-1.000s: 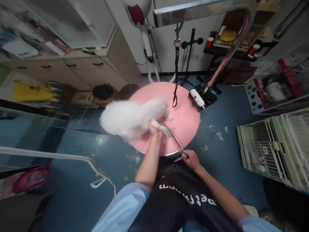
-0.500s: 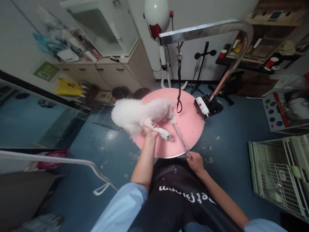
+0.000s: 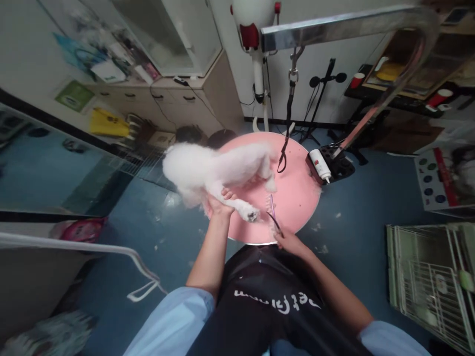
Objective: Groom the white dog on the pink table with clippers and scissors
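A white fluffy dog stands on a round pink grooming table, its foreleg stretched toward me. My left hand is wrapped round this leg above the paw, whose dark pads show. At the table's near edge, my right hand is closed on dark curved scissors, their tip pointing at the paw but apart from it. A purplish comb reaches from beside the right fingertips toward the dog; whether the fingers also hold it I cannot tell.
A metal grooming arm with a hanging black loop rises over the table. A white bottle lies in a black holder at the right rim. Wire cages stand at right, and cabinets line the back.
The comb has shifted away from its earlier slant out of my right fist, and the dark curved scissors now show. My right hand has moved left, nearer the paw; my left hand still grips the leg.
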{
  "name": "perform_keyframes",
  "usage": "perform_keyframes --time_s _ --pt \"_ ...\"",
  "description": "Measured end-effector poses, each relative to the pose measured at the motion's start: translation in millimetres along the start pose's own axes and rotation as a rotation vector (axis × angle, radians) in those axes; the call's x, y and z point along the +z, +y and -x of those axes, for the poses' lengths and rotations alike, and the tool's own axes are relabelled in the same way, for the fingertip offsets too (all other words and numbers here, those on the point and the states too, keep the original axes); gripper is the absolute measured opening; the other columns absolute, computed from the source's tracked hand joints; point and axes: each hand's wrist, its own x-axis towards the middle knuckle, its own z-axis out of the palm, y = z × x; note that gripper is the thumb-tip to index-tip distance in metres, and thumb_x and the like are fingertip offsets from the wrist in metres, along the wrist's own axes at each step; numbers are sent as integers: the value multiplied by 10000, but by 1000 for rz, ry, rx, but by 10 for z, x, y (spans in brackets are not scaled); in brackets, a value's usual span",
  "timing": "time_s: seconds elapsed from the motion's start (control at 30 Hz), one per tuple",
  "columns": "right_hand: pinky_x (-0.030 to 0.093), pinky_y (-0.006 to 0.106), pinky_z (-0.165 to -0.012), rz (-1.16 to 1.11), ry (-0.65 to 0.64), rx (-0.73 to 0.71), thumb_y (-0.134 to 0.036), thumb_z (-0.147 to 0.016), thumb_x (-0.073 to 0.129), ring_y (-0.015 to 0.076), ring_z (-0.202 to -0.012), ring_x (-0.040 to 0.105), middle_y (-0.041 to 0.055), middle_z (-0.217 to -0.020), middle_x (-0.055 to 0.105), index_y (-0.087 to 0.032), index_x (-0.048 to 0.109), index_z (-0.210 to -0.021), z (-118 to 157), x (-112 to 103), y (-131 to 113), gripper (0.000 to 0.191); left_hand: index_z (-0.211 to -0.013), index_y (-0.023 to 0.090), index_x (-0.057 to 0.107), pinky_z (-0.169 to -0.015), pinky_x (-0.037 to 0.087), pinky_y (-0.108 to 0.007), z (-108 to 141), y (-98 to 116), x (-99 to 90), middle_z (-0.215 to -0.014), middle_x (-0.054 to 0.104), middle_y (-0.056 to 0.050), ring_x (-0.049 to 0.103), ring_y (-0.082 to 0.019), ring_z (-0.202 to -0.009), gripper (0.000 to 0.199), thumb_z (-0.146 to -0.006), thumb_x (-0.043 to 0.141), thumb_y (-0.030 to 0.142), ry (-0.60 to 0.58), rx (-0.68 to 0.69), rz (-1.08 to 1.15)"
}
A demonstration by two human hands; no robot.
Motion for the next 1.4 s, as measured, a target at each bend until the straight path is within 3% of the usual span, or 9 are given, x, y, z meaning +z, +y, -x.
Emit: perform_keyframes --time_s 0.1,0.17,0.37,0.53,0.73,0.83,1.0,1.13,1.4 --pt "525 315 -777 -464 -289 -83 -318 -723 686 178 -846 666 53 -941 664 -159 499 -1153 58 98 -204 496 -583 186 314 -440 230 -237 18 58 -37 -499 296 55 227 -49 -376 508 -895 360 585 2 18 6" --pt "522 338 -823 -547 -351 -135 -295 -682 719 185 -893 659 51 -964 646 -175 495 -1109 113 120 -360 497 -585 188 317 -440 219 -242 38 88 -44 -503 301 53 220 -50 -376 507 -895 351 587 23 29 38" --pt "486 342 -874 -209 -318 -396 -212 -726 667 192 -963 614 57 -1041 623 -180 510 -1100 126 14 -666 407 -573 188 320 -450 213 -257 108 117 -30 -498 306 46 205 -50 -367 476 -924 285 507 86 58 119" --pt "496 275 -750 -208 -382 -381 -145 -825 509 144 -783 634 21 -894 639 -179 487 -1097 109 -16 -588 275 -572 192 309 -460 213 -268 170 101 -46 -496 288 51 195 -53 -369 464 -916 320 503 133 107 64" --pt "480 296 -795 50 -319 -397 -150 -764 587 176 -856 617 57 -971 641 -165 518 -1107 126 -257 -646 349 -577 188 323 -460 228 -264 204 101 -85 -495 300 47 212 -50 -363 403 -901 348 425 93 105 156" --pt "469 273 -748 82 -338 -386 -102 -797 493 154 -786 608 49 -908 646 -155 520 -1118 104 -367 -695 327 -579 191 305 -446 218 -255 209 108 -79 -493 284 55 206 -45 -351 399 -896 368 425 99 109 160" --pt "453 280 -747 197 -378 -395 -193 -744 617 189 -856 599 70 -989 641 -156 531 -1114 65 -491 -799 382 -577 193 278 -425 217 -238 223 92 -68 -481 268 65 202 -42 -345 398 -869 407 431 79 112 166" --pt "441 268 -731 219 -399 -378 -119 -787 505 178 -825 603 67 -958 648 -158 526 -1136 35 -558 -845 352 -584 196 267 -420 222 -230 234 73 -72 -485 274 66 213 -42 -340 388 -881 351 431 81 102 223" --pt "449 269 -736 214 -446 -414 -130 -778 531 175 -813 602 61 -937 647 -155 549 -1108 -47 -629 -833 331 -594 195 281 -420 214 -231 228 69 -84 -483 274 67 203 -41 -338 358 -874 347 408 85 121 258"
